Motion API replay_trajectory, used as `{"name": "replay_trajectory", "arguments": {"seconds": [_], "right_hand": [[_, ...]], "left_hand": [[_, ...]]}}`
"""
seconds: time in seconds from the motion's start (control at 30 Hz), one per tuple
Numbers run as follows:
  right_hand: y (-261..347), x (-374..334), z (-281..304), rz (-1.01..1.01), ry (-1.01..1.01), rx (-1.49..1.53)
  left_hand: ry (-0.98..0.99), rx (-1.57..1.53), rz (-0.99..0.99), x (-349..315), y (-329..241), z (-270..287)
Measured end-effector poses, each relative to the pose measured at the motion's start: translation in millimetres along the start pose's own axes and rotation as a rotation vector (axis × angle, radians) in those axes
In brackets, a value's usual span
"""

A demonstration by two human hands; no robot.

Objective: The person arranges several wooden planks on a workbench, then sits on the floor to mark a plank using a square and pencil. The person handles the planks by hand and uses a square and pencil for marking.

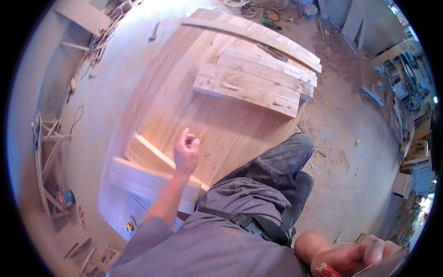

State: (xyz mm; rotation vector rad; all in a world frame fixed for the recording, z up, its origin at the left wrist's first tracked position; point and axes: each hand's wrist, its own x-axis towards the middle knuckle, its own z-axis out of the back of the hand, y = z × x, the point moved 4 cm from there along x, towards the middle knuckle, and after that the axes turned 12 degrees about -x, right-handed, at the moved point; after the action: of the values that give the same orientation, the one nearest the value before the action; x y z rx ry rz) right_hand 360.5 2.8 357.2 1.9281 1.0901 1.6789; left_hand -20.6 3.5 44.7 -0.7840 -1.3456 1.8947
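Observation:
My left hand (pixel 187 150) hovers above a broad wooden panel (pixel 161 87), near two short boards at its near left corner. Its fingers are curled, with nothing visible in them. One of those boards, a pale plank (pixel 152 173), lies nearest me; the other, a narrow plank (pixel 150 152), lies at an angle behind it. At the lower right, my right hand (pixel 357 256) has its fingers bent over the edge of a flat, board-like piece (pixel 387 267), mostly cut off by the frame. A red stick-shaped thing (pixel 327 270) shows below the wrist.
Rough planks (pixel 249 85) and a long thin board (pixel 254 34) rest on the panel's far side. A tape measure (pixel 130 226) is at the lower left. Sawdust and offcuts litter the floor (pixel 341 152); timber and clutter (pixel 415 134) line the right, wooden frames (pixel 48 157) the left.

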Motion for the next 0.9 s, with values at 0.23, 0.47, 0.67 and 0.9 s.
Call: {"name": "replay_trajectory", "arguments": {"seconds": [0.23, 0.47, 0.67, 0.9], "right_hand": [[-5, -28, 42, 0.013, -0.220, -0.051], [12, -46, 60, 0.036, -0.329, -0.068], [19, -50, 56, 0.042, -0.348, -0.069], [3, -51, 49, 0.028, -0.356, -0.066]], "left_hand": [[0.605, 0.028, -0.399, -50, -78, -157], [1.169, -0.030, -0.660, -121, -86, -229], [1.197, -0.015, -0.796, -127, -72, -234], [1.177, -0.041, -0.796, -125, -68, -234]]}}
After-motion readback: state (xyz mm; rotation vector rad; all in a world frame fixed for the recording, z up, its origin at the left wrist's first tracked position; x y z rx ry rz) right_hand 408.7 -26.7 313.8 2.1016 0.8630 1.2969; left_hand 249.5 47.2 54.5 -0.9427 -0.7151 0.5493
